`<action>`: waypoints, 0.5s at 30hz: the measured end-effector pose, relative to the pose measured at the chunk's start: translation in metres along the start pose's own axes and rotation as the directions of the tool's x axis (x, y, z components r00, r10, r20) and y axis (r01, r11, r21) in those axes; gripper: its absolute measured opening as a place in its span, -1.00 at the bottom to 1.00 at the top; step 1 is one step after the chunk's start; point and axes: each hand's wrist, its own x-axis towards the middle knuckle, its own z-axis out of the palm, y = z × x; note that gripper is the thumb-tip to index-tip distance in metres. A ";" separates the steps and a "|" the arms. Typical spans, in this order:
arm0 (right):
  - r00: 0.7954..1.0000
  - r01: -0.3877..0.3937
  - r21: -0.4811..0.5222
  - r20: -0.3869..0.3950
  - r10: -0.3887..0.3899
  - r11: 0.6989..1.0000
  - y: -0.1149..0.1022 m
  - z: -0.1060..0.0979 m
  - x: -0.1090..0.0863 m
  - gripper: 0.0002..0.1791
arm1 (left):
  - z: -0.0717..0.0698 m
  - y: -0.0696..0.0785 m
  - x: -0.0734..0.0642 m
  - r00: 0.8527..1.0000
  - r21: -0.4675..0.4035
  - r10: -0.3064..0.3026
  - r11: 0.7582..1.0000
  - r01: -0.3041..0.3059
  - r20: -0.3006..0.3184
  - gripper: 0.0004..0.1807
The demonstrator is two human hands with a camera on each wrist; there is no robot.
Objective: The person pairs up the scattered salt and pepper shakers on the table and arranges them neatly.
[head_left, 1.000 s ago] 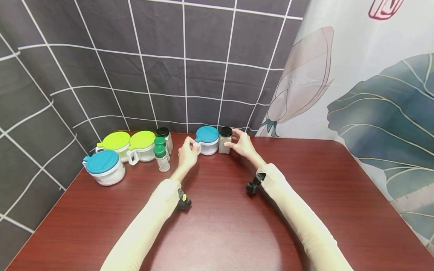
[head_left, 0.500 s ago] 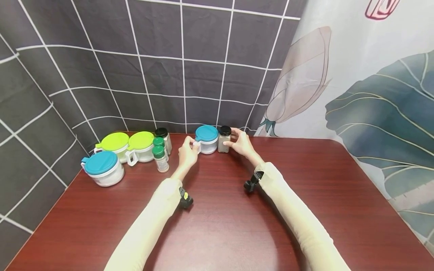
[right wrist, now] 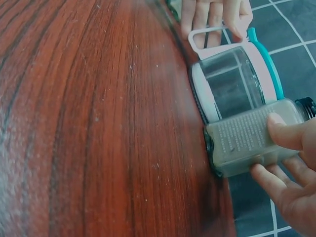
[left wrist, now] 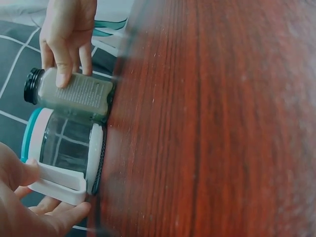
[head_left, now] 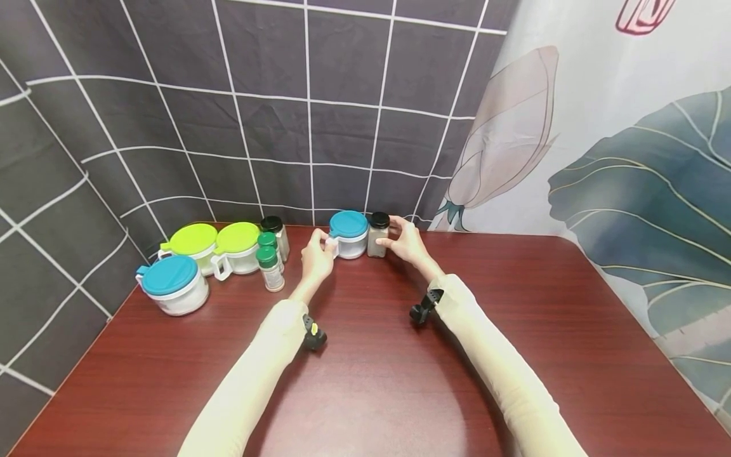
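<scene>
A clear seasoning jar with a blue lid (head_left: 349, 225) and a white handle stands at the back of the table, against the wall. My left hand (head_left: 317, 259) has its thumb and fingers about that handle (left wrist: 61, 187). Right beside the jar, a spice bottle (right wrist: 247, 136) with a black cap (head_left: 379, 220) and printed text on its side stands upright. My right hand (head_left: 408, 244) grips this bottle, thumb on the near face and fingers round the far side. In both wrist views the bottle and jar sit side by side, almost flush.
To the left stand two lime-lidded jars (head_left: 238, 237), another blue-lidded jar (head_left: 174, 285), two green-capped shakers (head_left: 271, 270) and a second black-capped bottle (head_left: 276, 227). A dark grid-patterned cloth (head_left: 274, 127) hangs behind the red-brown table (head_left: 365, 381).
The head view has shifted slightly. Both hands keep their places on the jar handle and the spice bottle, with no clear movement of either thing.
</scene>
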 end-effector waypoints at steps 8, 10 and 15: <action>1.000 -0.001 0.014 -0.012 0.001 1.000 0.000 0.002 0.000 -0.38 | 0.000 -0.001 0.001 1.000 -0.007 -0.006 1.000 0.006 -0.002 -0.84; 1.000 -0.005 0.021 -0.016 0.005 1.000 0.000 0.002 0.000 -0.38 | 0.000 -0.001 0.001 1.000 -0.009 -0.007 1.000 0.007 -0.002 -0.84; 1.000 -0.011 0.033 -0.024 0.012 0.999 0.002 0.003 0.000 -0.36 | 0.000 -0.002 0.001 1.000 -0.008 -0.001 1.000 0.001 -0.004 -0.84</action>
